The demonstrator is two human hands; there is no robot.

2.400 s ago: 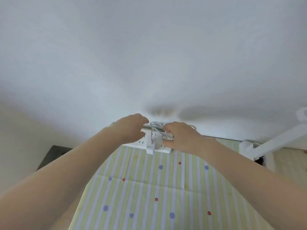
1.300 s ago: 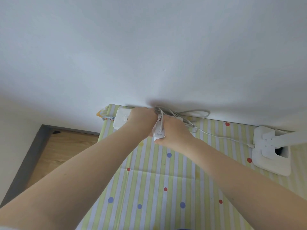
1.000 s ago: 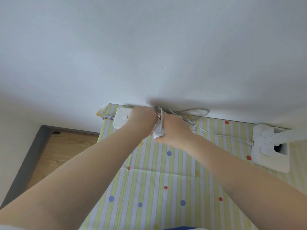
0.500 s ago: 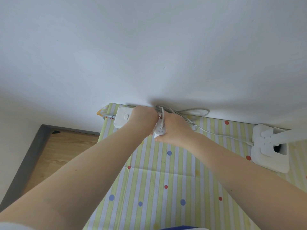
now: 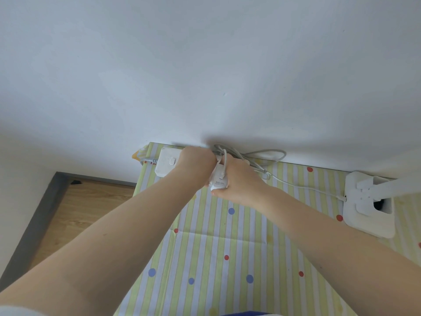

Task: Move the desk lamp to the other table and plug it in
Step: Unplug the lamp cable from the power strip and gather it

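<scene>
The plug [image 5: 219, 179], a white adapter block with small print on its near face, is held between the two hands at the far edge of the table [image 5: 205, 247], close to the wall [image 5: 205, 65]. It is gripped by the right hand [image 5: 239, 183], whose fingers are curled round its right side. The left hand [image 5: 196, 165] is laid over the strip [image 5: 165, 163] just left of the plug, fingers bent down onto it; whether they press it or clasp its edge cannot be told, since the fingertips are hidden. Whether the prongs are already seated is also hidden.

From the top of the plug a thin cord [image 5: 296, 183] is led past the right hand's knuckles to the lamp [image 5: 369, 201], whose white base is set on the table well to the right of that hand. A looser loop of grey cable [image 5: 268, 153] is seen beyond the fingers, against the wall.

The lamp appears already moved, so the plugging-in step is judged to be in hand. The next move would call for the plug to be pushed squarely into the strip while the strip is braced against sliding, the cord being kept slack enough that the lamp is not dragged.
</scene>
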